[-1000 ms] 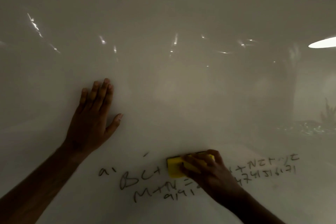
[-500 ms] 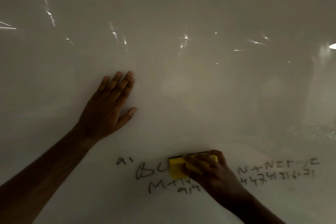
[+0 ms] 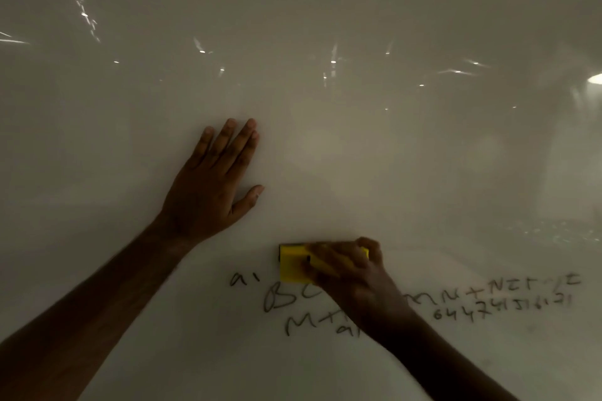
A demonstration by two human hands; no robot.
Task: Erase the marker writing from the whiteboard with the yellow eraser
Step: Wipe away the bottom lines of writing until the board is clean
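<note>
I see the right hand [image 3: 358, 283] gripping the yellow block eraser [image 3: 294, 265] on the shiny white whiteboard [image 3: 358, 156], just above the black marker writing [image 3: 488, 299]. The left hand [image 3: 208, 185] lies flat, fingers straight. It looks blurry.

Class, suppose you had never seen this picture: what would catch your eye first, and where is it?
The yellow eraser stands out, low and centre on the whiteboard, held by the right hand. Black marker writing runs below and to both sides of it. Up and left, the left hand lies flat on the board.
</note>
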